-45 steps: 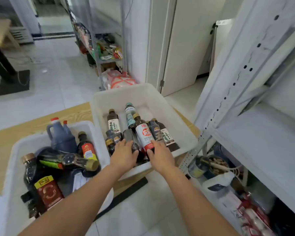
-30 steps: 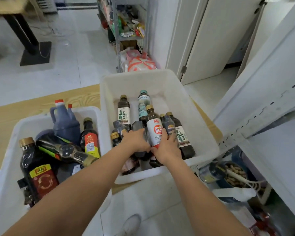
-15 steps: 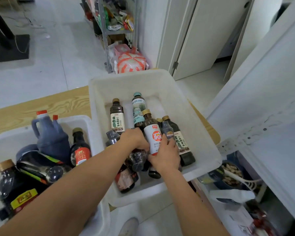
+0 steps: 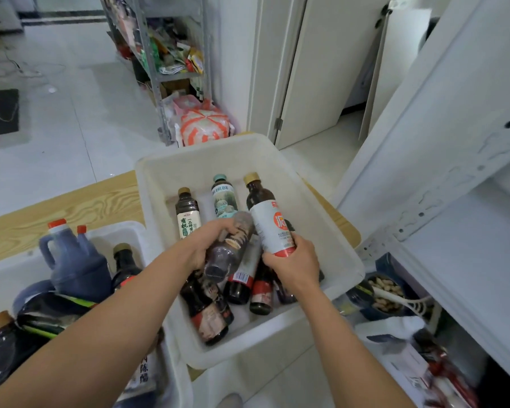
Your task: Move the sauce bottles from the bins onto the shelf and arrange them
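Observation:
My left hand [image 4: 208,245] grips a dark sauce bottle [image 4: 230,248], held tilted above the right white bin [image 4: 189,163]. My right hand [image 4: 292,265] holds a white-and-red labelled bottle [image 4: 267,219] by its base, raised upright over the same bin. Several more dark bottles lie in this bin, among them a cream-labelled one [image 4: 188,214] and a teal-capped one [image 4: 223,195]. The left white bin [image 4: 121,231] holds a blue jug [image 4: 74,260] and other bottles. The white metal shelf [image 4: 465,237] stands to the right.
Both bins sit on a wooden table [image 4: 59,207]. Under the shelf lie a bowl of peanuts [image 4: 386,295] and packaged goods. A cluttered metal rack [image 4: 162,54] and a red-white bag [image 4: 205,123] stand behind the bin, beside a white door [image 4: 321,69].
Both hands closed on bottles lying in the right bin and lifted them. The white-and-red bottle rose upright; the dark bottle came up tilted in my left hand.

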